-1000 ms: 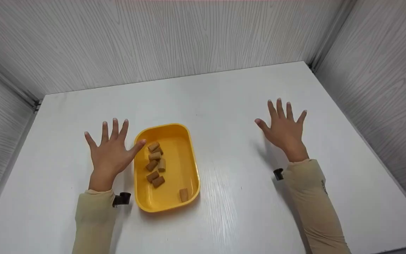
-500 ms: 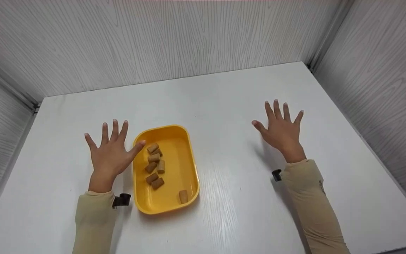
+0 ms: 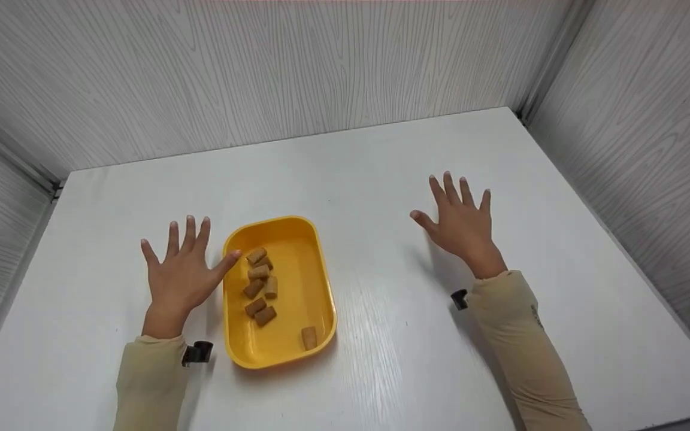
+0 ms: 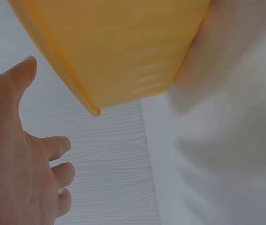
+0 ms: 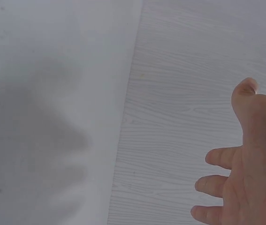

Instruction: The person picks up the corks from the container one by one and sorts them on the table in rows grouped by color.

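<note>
A yellow rectangular tray [image 3: 297, 269] stands on the white table, left of the middle in the head view. Several short brown cork-like cylinders [image 3: 258, 272] are bunched along its left side, and a single one [image 3: 309, 338] lies near the front right corner. My left hand [image 3: 180, 278] is spread over the table beside the tray, its thumb above the tray's left rim, holding nothing. In the left wrist view the tray's side wall [image 4: 137, 51] shows apart from the thumb. My right hand [image 3: 462, 224] hovers with fingers spread, well right of the tray, and holds nothing.
The white table [image 3: 369, 179] is bounded by a wood-grain back panel [image 3: 297, 66] and side panels, the right one [image 3: 650, 131] rising beyond the right hand. Dark wrist mounts [image 3: 198, 353] stick out at both sleeves.
My right hand has drifted left, toward the tray. The left hand has shifted slightly down and left in the head view. The whole scene sits a little lower; the cylinders keep their arrangement.
</note>
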Action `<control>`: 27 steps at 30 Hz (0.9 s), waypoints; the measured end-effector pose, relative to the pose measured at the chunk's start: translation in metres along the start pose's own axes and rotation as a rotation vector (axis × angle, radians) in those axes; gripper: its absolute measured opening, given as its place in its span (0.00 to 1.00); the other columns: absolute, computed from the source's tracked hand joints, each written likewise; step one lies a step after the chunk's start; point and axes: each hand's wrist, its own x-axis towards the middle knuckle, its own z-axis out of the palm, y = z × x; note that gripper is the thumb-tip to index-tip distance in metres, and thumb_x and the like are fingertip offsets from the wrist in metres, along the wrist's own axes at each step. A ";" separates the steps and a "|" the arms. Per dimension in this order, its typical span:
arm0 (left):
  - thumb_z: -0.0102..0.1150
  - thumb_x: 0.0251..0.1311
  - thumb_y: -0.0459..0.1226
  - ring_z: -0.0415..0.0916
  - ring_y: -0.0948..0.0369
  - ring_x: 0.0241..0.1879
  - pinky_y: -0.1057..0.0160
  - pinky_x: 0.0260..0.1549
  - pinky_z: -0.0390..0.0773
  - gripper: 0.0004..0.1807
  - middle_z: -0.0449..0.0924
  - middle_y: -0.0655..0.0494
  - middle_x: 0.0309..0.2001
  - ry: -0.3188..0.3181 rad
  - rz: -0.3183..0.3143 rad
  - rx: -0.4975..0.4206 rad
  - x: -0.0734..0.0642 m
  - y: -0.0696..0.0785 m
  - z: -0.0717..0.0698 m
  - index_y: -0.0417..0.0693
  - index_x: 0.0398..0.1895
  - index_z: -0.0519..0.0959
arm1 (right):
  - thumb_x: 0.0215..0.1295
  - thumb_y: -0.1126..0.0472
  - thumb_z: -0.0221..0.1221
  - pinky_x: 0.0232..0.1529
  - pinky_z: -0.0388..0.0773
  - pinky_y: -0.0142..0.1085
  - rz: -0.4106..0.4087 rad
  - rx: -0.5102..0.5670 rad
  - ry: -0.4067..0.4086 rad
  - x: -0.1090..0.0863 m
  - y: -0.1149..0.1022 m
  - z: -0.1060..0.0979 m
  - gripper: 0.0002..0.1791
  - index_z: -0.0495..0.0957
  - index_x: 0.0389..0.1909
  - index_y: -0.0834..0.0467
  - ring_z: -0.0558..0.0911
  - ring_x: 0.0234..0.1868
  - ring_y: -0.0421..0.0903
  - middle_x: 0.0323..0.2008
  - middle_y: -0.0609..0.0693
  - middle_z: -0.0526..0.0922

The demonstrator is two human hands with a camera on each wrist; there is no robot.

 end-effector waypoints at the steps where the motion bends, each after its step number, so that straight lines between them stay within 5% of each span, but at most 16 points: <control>1: 0.32 0.59 0.73 0.31 0.42 0.76 0.31 0.64 0.19 0.53 0.37 0.42 0.77 -0.003 0.001 -0.005 -0.001 -0.001 0.000 0.51 0.78 0.42 | 0.65 0.25 0.34 0.69 0.34 0.67 -0.010 0.004 -0.001 0.000 -0.003 0.000 0.48 0.43 0.77 0.49 0.44 0.77 0.61 0.77 0.56 0.43; 9: 0.34 0.58 0.74 0.30 0.41 0.76 0.30 0.64 0.23 0.57 0.34 0.41 0.77 -0.090 -0.013 -0.067 -0.007 -0.008 0.005 0.45 0.77 0.38 | 0.65 0.26 0.38 0.72 0.36 0.63 -0.129 0.066 -0.003 -0.002 -0.030 0.000 0.47 0.45 0.77 0.49 0.46 0.77 0.57 0.77 0.54 0.46; 17: 0.41 0.59 0.71 0.32 0.41 0.76 0.32 0.67 0.28 0.57 0.34 0.41 0.77 -0.169 0.000 -0.224 -0.010 -0.013 0.014 0.43 0.77 0.38 | 0.66 0.30 0.44 0.74 0.38 0.58 -0.259 0.061 -0.025 -0.006 -0.066 0.002 0.45 0.47 0.77 0.48 0.49 0.77 0.55 0.77 0.52 0.49; 27: 0.44 0.62 0.66 0.36 0.38 0.75 0.35 0.69 0.36 0.53 0.38 0.41 0.77 -0.254 -0.003 -0.389 -0.018 -0.015 0.020 0.45 0.77 0.39 | 0.63 0.26 0.39 0.75 0.42 0.54 -0.477 0.058 -0.066 -0.014 -0.108 0.009 0.46 0.51 0.76 0.48 0.53 0.76 0.53 0.76 0.51 0.53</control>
